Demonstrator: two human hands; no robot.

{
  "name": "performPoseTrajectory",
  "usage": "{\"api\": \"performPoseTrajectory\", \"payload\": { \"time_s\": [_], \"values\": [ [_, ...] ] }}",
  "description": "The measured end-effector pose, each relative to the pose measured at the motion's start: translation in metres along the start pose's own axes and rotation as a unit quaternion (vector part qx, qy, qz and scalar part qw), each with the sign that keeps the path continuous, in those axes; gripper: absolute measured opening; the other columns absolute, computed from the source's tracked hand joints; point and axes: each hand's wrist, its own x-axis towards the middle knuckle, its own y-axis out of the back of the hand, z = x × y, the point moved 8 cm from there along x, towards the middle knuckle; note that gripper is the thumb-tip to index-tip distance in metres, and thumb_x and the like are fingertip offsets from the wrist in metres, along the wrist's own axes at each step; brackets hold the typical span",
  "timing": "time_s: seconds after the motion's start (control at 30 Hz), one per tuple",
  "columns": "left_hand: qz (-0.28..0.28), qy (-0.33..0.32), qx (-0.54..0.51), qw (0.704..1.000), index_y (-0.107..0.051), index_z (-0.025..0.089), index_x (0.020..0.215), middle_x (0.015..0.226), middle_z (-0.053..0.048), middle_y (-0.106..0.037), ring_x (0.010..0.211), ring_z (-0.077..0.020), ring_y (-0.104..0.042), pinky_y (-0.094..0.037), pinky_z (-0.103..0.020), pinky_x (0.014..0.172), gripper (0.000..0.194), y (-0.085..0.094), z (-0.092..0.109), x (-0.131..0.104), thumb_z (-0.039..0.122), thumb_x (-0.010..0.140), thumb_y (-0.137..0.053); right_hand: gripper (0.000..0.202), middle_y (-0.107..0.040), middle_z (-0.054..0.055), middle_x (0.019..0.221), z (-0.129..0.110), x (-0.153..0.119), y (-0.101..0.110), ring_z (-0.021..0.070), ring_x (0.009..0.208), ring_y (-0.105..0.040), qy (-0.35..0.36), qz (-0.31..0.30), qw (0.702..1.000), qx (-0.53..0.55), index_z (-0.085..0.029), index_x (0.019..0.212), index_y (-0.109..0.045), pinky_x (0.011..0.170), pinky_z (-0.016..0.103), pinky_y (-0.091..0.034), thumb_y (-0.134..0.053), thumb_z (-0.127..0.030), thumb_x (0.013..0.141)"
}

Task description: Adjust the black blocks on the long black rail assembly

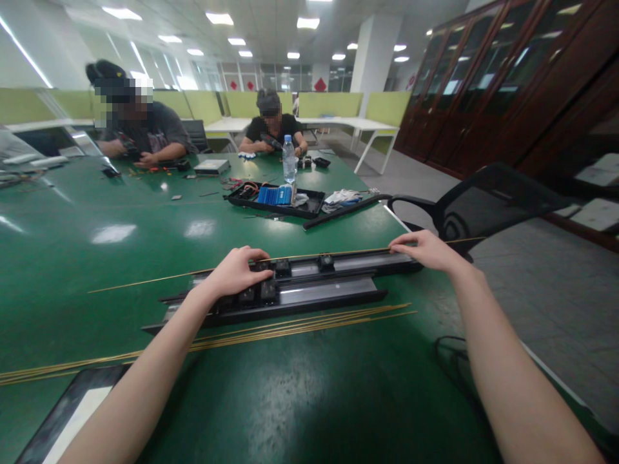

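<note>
A long thin brass-coloured rod [309, 256] lies along the far edge of a black rail [358, 261], its ends reaching past on both sides. Near its right part, my right hand [430, 250] pinches the rod between thumb and fingertips. My left hand [236, 269] is closed around a small black block [262, 265] on the rail, with the rod passing at its fingertips. Two more black blocks [326, 262] sit farther right on this rail. In front lies a second black rail [329, 293], also carrying dark blocks [267, 290].
Several loose brass-coloured rods [309, 324] lie nearest me on the green table [300, 393]. Beyond the rails are a black tray [314, 205], a water bottle [289, 161] and a black strip [338, 214]. A chair [503, 200] stands right; two people work across the table.
</note>
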Motion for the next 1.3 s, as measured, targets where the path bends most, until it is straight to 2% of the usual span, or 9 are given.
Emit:
{"api": "performPoseTrajectory", "payload": {
  "time_s": [0.13, 0.27, 0.37, 0.43, 0.5, 0.63, 0.8, 1.0, 1.3],
  "values": [
    [0.000, 0.000, 0.000, 1.000, -0.076, 0.019, 0.106, 0.103, -0.008, -0.077, 0.097, -0.0276, -0.069, -0.053, -0.037, 0.087, 0.043, -0.001, -0.001, 0.000, 0.053, 0.081, -0.066, 0.029, -0.080, 0.004, 0.098, 0.010, 0.001, 0.005, 0.0286, 0.095, -0.072, -0.011, 0.022, 1.000, -0.001, -0.022, 0.092, -0.081, 0.089, 0.036, -0.052, -0.067, -0.046, 0.081],
    [0.000, 0.000, 0.003, 1.000, -0.076, 0.019, 0.106, 0.103, -0.008, -0.077, 0.098, -0.0277, -0.069, -0.053, -0.037, 0.087, 0.042, -0.001, 0.000, 0.000, 0.052, 0.082, -0.065, 0.031, -0.080, 0.005, 0.102, 0.000, 0.001, 0.009, 0.0289, 0.098, -0.071, 0.004, 0.057, 0.998, -0.013, -0.023, 0.096, -0.081, 0.088, 0.038, -0.052, -0.066, -0.047, 0.084],
    [0.000, -0.001, 0.006, 1.000, -0.076, 0.019, 0.105, 0.103, -0.008, -0.077, 0.098, -0.0281, -0.069, -0.053, -0.038, 0.088, 0.042, 0.000, 0.002, 0.000, 0.052, 0.082, -0.065, 0.029, -0.079, 0.005, 0.104, -0.021, 0.001, 0.009, 0.0285, 0.100, -0.070, 0.033, 0.092, 0.995, -0.027, -0.024, 0.099, -0.080, 0.086, 0.039, -0.053, -0.064, -0.044, 0.086],
    [0.001, 0.002, 0.008, 1.000, -0.076, 0.019, 0.105, 0.103, -0.008, -0.077, 0.097, -0.0279, -0.069, -0.053, -0.038, 0.089, 0.041, 0.001, 0.002, 0.000, 0.051, 0.082, -0.066, 0.028, -0.078, 0.005, 0.107, -0.039, 0.002, 0.005, 0.0278, 0.103, -0.069, 0.069, 0.112, 0.991, -0.027, -0.024, 0.104, -0.079, 0.091, 0.041, -0.052, -0.064, -0.041, 0.087],
    [0.002, 0.005, 0.008, 1.000, -0.076, 0.020, 0.104, 0.102, -0.007, -0.077, 0.096, -0.0273, -0.069, -0.053, -0.037, 0.089, 0.039, 0.001, 0.002, 0.000, 0.051, 0.082, -0.066, 0.028, -0.078, 0.005, 0.109, -0.060, 0.003, -0.003, 0.0270, 0.104, -0.068, 0.110, 0.114, 0.987, -0.017, -0.024, 0.107, -0.078, 0.096, 0.043, -0.051, -0.062, -0.038, 0.089],
    [0.002, 0.011, 0.010, 1.000, -0.076, 0.021, 0.105, 0.101, -0.008, -0.076, 0.097, -0.0277, -0.069, -0.053, -0.038, 0.089, 0.041, 0.000, -0.001, 0.000, 0.053, 0.081, -0.066, 0.029, -0.077, 0.007, 0.109, -0.098, 0.003, -0.021, 0.0267, 0.104, -0.066, 0.173, 0.106, 0.979, 0.010, -0.025, 0.115, -0.075, 0.091, 0.043, -0.054, -0.059, -0.034, 0.092],
    [-0.003, 0.021, 0.018, 1.000, -0.075, 0.021, 0.106, 0.102, -0.008, -0.075, 0.096, -0.0277, -0.068, -0.053, -0.038, 0.090, 0.043, -0.002, -0.005, 0.000, 0.055, 0.081, -0.065, 0.032, -0.077, 0.006, 0.106, -0.127, 0.002, -0.047, 0.0250, 0.102, -0.066, 0.220, 0.073, 0.972, 0.033, -0.027, 0.123, -0.071, 0.090, 0.042, -0.054, -0.056, -0.030, 0.095],
    [-0.005, 0.019, 0.016, 1.000, -0.075, 0.022, 0.106, 0.102, -0.007, -0.075, 0.097, -0.0273, -0.068, -0.052, -0.037, 0.090, 0.041, -0.001, -0.002, 0.000, 0.054, 0.081, -0.065, 0.024, -0.077, 0.007, 0.105, -0.136, 0.002, -0.075, 0.0234, 0.098, -0.067, 0.252, 0.040, 0.966, 0.030, -0.024, 0.109, -0.076, 0.090, 0.040, -0.053, -0.057, -0.023, 0.095],
    [-0.013, 0.024, 0.027, 0.999, -0.074, 0.023, 0.107, 0.101, -0.008, -0.074, 0.095, -0.0273, -0.068, -0.052, -0.039, 0.091, 0.043, -0.002, -0.004, 0.000, 0.057, 0.082, -0.064, 0.022, -0.077, 0.005, 0.095, -0.133, 0.003, -0.085, 0.0236, 0.091, -0.066, 0.247, 0.093, 0.962, 0.069, -0.027, 0.101, -0.077, 0.087, 0.042, -0.051, -0.056, -0.022, 0.095]
  ]
}}
